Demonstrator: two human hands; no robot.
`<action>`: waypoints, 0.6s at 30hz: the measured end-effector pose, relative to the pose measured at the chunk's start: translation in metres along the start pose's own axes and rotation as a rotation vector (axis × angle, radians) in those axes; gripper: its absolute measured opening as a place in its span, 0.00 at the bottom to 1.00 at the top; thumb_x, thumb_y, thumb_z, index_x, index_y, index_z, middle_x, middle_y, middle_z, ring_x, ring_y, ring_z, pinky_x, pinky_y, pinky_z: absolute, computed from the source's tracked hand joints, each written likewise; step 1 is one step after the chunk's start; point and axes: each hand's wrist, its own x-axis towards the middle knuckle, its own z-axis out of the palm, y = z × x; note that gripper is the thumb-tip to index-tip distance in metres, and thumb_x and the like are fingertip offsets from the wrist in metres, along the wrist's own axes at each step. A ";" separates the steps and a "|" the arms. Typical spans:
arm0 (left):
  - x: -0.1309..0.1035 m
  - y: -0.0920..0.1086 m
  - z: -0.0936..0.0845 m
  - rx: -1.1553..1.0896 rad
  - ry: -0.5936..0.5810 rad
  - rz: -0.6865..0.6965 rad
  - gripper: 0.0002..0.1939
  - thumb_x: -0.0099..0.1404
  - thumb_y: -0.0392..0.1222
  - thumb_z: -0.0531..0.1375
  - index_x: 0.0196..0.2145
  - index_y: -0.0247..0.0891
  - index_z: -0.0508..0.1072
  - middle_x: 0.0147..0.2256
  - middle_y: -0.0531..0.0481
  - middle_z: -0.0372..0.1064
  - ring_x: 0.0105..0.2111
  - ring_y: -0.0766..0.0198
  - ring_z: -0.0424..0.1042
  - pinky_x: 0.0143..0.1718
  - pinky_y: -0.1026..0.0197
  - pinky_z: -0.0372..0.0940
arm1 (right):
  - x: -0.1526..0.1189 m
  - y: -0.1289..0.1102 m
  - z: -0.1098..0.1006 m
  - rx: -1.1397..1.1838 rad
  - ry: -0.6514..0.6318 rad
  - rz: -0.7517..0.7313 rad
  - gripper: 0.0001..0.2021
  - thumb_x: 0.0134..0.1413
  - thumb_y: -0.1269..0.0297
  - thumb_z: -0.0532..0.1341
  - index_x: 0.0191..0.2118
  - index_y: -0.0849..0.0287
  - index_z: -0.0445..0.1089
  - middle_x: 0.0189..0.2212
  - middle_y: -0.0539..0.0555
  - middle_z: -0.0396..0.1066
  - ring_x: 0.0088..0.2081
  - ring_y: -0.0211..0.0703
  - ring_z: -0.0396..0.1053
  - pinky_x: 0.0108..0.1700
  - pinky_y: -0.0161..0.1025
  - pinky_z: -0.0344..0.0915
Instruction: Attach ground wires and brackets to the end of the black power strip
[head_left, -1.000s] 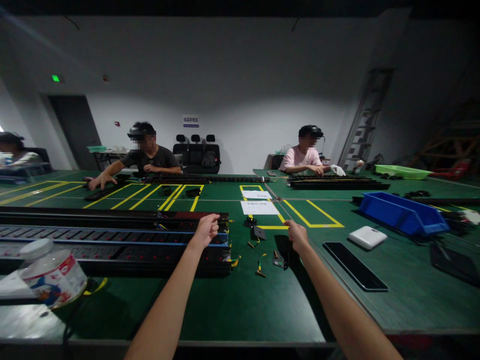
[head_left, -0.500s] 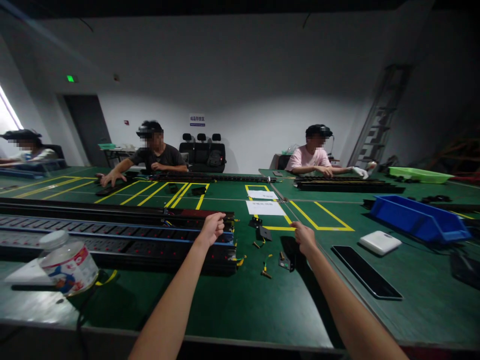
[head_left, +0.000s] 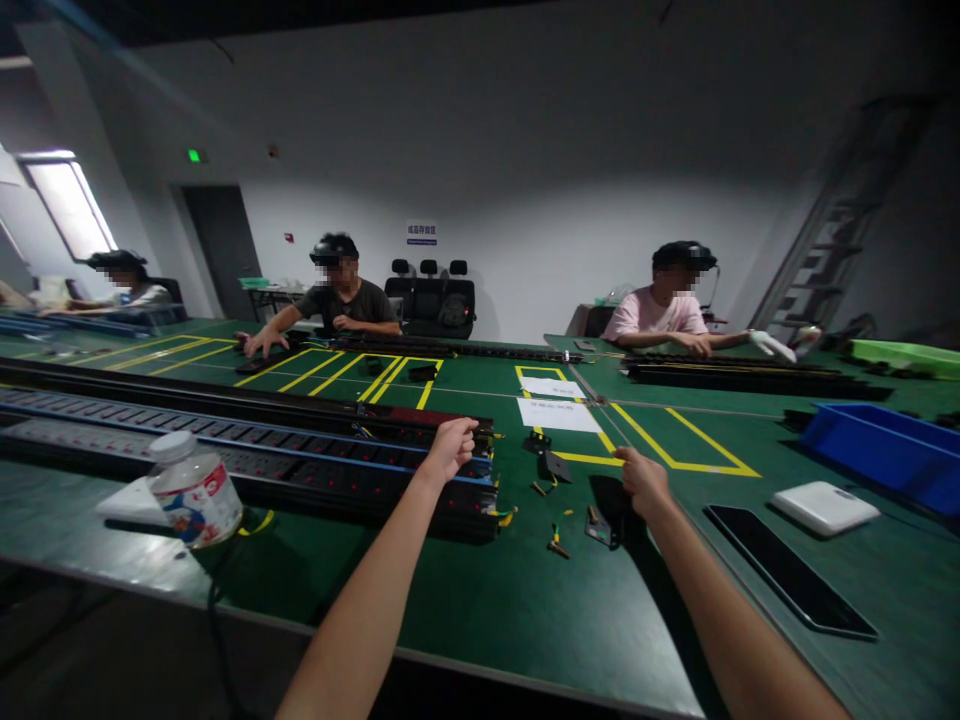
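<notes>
My left hand [head_left: 452, 450] is closed with its fingers curled, above the right end of a long black rail assembly [head_left: 442, 495] with rows of red dots. Across the gap, my right hand [head_left: 643, 482] is also closed, thumb and forefinger together, over the green table. Whatever either hand may pinch is too small or hidden to make out. Between and below them lie a black square plate [head_left: 556, 466], a small plate with a screw on it [head_left: 600, 526], a yellow-green wire [head_left: 559, 522] and a brass-coloured screw [head_left: 559, 550].
On the left stands a clear jar with a white lid [head_left: 196, 490]. To the right are a dark tablet-like slab [head_left: 791, 570], a white box [head_left: 825, 508] and a blue bin [head_left: 885, 455]. Paper labels [head_left: 561, 415] lie ahead. Several people work across the table, beside black rails [head_left: 757, 378].
The view has swung left, so the table and people appear farther right. Both hands stay closed in nearly the same places over the table.
</notes>
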 end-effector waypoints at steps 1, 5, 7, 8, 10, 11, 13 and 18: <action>0.000 0.000 0.000 -0.001 -0.001 0.000 0.16 0.53 0.38 0.66 0.24 0.39 0.58 0.14 0.67 0.41 0.12 0.78 0.40 0.14 0.71 0.33 | -0.002 -0.002 0.000 0.011 0.013 0.030 0.06 0.43 0.62 0.64 0.27 0.60 0.71 0.12 0.41 0.48 0.13 0.30 0.44 0.12 0.31 0.41; -0.001 0.000 0.000 -0.005 -0.010 0.007 0.16 0.53 0.38 0.66 0.25 0.39 0.58 0.15 0.67 0.42 0.12 0.78 0.41 0.14 0.71 0.34 | -0.006 -0.006 0.001 0.038 0.009 0.067 0.06 0.43 0.64 0.64 0.27 0.60 0.70 0.12 0.41 0.48 0.14 0.29 0.43 0.12 0.31 0.40; -0.001 0.000 0.000 -0.004 -0.011 0.012 0.17 0.53 0.39 0.67 0.25 0.39 0.58 0.15 0.67 0.43 0.12 0.78 0.42 0.14 0.71 0.34 | -0.007 -0.007 0.000 0.037 -0.001 0.073 0.06 0.44 0.64 0.64 0.27 0.60 0.70 0.13 0.41 0.47 0.14 0.29 0.43 0.12 0.31 0.40; -0.002 0.000 0.000 -0.004 -0.012 0.013 0.17 0.53 0.39 0.67 0.25 0.39 0.59 0.15 0.66 0.43 0.12 0.78 0.42 0.14 0.71 0.34 | -0.008 -0.007 0.000 0.032 -0.002 0.074 0.06 0.44 0.64 0.64 0.28 0.60 0.70 0.13 0.40 0.47 0.14 0.29 0.43 0.12 0.31 0.40; -0.002 0.000 0.000 -0.004 -0.013 0.013 0.17 0.53 0.38 0.67 0.24 0.39 0.59 0.15 0.66 0.43 0.12 0.78 0.42 0.14 0.71 0.34 | -0.008 -0.007 0.000 0.017 -0.009 0.068 0.06 0.44 0.63 0.64 0.28 0.60 0.70 0.13 0.40 0.47 0.14 0.30 0.43 0.12 0.31 0.41; -0.002 0.000 0.000 -0.005 -0.013 0.013 0.16 0.53 0.38 0.67 0.24 0.39 0.59 0.15 0.66 0.43 0.12 0.78 0.42 0.14 0.71 0.34 | -0.008 -0.007 0.000 0.012 -0.014 0.061 0.07 0.44 0.63 0.64 0.29 0.60 0.70 0.13 0.40 0.47 0.14 0.30 0.43 0.13 0.31 0.41; -0.002 0.000 -0.001 -0.005 -0.012 0.013 0.17 0.53 0.38 0.67 0.24 0.39 0.59 0.15 0.66 0.42 0.12 0.78 0.42 0.14 0.71 0.34 | -0.008 -0.006 -0.001 0.009 -0.013 0.054 0.07 0.44 0.62 0.64 0.29 0.61 0.71 0.13 0.40 0.48 0.14 0.30 0.44 0.13 0.31 0.41; -0.003 -0.001 0.000 0.010 -0.017 0.010 0.18 0.54 0.40 0.67 0.24 0.40 0.58 0.15 0.67 0.41 0.12 0.78 0.41 0.14 0.71 0.34 | -0.003 -0.002 -0.002 -0.011 -0.033 0.009 0.09 0.44 0.59 0.64 0.28 0.60 0.70 0.12 0.39 0.47 0.13 0.30 0.44 0.13 0.31 0.41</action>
